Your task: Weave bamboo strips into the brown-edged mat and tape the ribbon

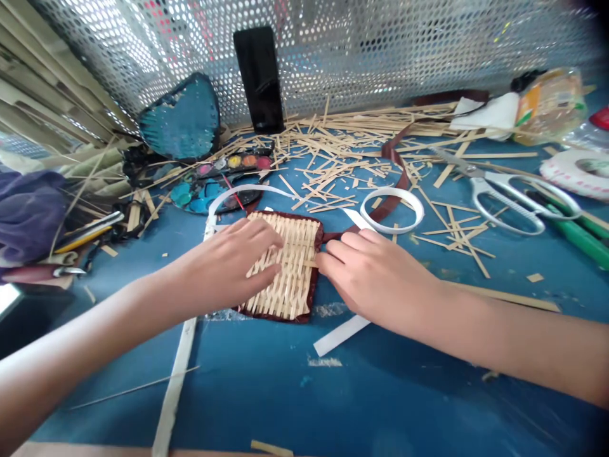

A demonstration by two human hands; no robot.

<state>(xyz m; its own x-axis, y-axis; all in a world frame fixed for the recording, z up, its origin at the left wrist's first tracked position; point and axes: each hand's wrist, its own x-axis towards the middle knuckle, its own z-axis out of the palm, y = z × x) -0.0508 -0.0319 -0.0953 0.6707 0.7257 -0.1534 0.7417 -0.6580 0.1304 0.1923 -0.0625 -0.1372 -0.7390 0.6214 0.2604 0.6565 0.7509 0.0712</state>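
Pinning a small woven cane mat (291, 289) to the blue table (247, 397), the left hand (228, 259) lies across the mat's left half, its fingers (264, 235) spread and flat on the weave, apparently to keep the strips from shifting. The right hand (375, 279) comes in from the other side, its fingers (333, 255) drawn close together at the mat's right edge, where they seem to pinch a thin strip, though the hand partly hides any grip. The mat lies between the hands, edged in dark brown binding, with a brown band (394, 171) running off its corner, apparently joined to that binding. A white strip (341, 335) passes under the right hand, and a coil of white tape (392, 211) sits just beyond the mat. Loose cane offcuts (342, 152) are strewn farther back, while scissors (518, 198) lie off to the right, seemingly kept within easy reach.
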